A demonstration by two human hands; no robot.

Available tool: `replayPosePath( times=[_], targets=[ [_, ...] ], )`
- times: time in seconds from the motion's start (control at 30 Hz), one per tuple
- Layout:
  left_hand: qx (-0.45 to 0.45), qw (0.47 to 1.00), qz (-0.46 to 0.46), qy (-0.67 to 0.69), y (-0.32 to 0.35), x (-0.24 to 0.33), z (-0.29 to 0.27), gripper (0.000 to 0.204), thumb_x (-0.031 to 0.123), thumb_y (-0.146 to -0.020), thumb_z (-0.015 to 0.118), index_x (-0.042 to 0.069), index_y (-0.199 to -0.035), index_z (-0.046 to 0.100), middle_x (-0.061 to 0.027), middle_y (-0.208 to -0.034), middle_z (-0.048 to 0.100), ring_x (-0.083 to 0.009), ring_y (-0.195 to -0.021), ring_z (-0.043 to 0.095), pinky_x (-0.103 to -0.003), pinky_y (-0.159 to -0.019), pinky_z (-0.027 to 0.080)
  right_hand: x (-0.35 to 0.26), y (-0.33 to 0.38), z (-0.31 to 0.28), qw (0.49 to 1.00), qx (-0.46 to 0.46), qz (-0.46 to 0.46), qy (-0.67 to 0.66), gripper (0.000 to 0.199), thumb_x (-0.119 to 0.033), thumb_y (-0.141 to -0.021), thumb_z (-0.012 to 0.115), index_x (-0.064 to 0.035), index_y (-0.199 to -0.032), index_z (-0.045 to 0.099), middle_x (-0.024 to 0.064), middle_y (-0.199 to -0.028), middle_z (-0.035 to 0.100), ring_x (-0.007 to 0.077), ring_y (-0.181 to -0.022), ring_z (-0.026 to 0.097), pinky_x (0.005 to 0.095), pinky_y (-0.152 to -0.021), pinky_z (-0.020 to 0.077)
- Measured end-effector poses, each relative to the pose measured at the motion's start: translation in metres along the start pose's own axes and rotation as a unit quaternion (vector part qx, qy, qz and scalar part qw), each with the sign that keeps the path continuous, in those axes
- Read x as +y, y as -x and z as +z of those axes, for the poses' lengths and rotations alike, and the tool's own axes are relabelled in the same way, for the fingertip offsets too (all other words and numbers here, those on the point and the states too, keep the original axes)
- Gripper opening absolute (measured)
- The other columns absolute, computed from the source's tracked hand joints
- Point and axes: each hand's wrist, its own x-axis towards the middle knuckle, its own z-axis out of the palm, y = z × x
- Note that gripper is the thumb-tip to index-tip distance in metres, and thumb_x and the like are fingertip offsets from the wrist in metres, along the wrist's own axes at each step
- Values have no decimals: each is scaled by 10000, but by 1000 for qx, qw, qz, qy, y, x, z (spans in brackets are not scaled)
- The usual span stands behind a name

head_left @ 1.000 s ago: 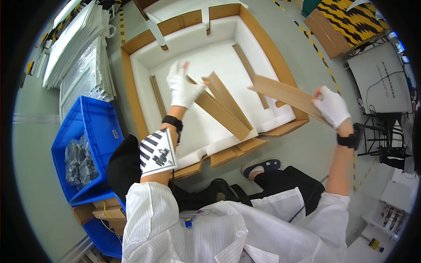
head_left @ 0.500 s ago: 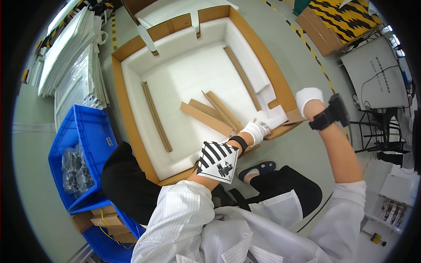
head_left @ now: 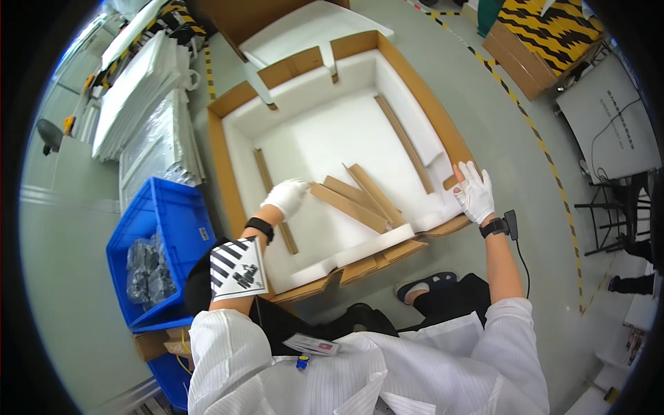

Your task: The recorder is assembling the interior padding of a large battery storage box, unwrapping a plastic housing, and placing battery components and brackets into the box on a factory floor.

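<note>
A large open cardboard box (head_left: 220, 149) lined with white foam (head_left: 315, 131) lies on the floor before me. Inside, loose brown cardboard strips (head_left: 353, 207) lie crossed near the front, and two long ones (head_left: 404, 145) run along the sides. Over the box's left half hovers my left hand (head_left: 287, 198) in a white glove, close to the crossed strips' left end; its fingers are blurred. At the box's right rim, beside a cut notch, my right hand (head_left: 476, 195), also gloved, has its fingers spread against the cardboard. The glove leaves one fingertip bare.
To the left stands a blue bin (head_left: 160, 242) with plastic-wrapped parts. Wrapped white panels (head_left: 155, 138) lean behind it. Beyond the box lies another piece of white foam (head_left: 311, 31). At the right are a grey board (head_left: 609, 114) and a yellow-black striped carton (head_left: 546, 34).
My left hand has moved left from the box's front right edge to above its left half. My right hand has come in from beside the box to its right rim.
</note>
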Motion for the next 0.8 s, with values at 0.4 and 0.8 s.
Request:
replayPosePath(
  times=[0.4, 0.8],
  targets=[
    [-119, 884, 9, -451, 134, -148, 18, 139, 126, -756, 576, 135, -781, 712, -70, -824, 692, -240, -854, 674, -386, -950, 433, -90, 72, 21, 334, -65, 604, -721, 771, -626, -888, 405, -156, -1464, 199, 197, -1435, 317, 305, -1276, 361, 525, -1057, 275],
    [-116, 974, 171, -97, 120, 92, 33, 388, 360, -637, 762, 82, -894, 681, -135, -905, 675, -324, -868, 650, -399, -774, 519, 31, 62, 46, 689, 2, 493, -531, 731, -534, -914, 426, 67, -1328, 401, 187, -1371, 444, 274, -1277, 406, 335, -1053, 291]
  ],
)
